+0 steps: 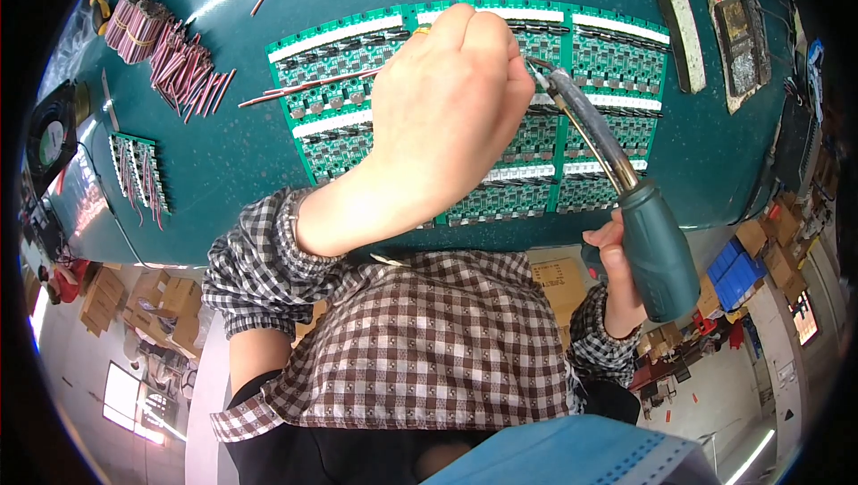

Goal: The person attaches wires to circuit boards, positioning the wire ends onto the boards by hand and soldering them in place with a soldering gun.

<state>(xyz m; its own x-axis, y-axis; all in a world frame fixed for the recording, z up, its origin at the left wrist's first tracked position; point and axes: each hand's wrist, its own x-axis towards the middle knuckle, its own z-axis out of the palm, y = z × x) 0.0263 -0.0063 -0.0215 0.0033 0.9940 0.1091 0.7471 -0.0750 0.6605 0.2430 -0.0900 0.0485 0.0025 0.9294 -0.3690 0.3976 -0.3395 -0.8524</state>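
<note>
The left hand (451,101) hides its own fingertips and part of the circuit boards (617,56) beneath. The handle of the soldering iron (660,253) covers some of the right hand (620,293). The lower edge cuts off the blue mask (572,454).

Circuit boards (536,132) lie in the middle of the table (223,163). Left of them is a pile of wires (176,63), with more boards (140,170) nearer the person. To the right is a strip (678,18), then a block (742,42).

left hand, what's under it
Green circuit boards show around the left hand; reddish wires enter from its left. Anything directly underneath, plus the wires' inner ends, is covered.
</note>
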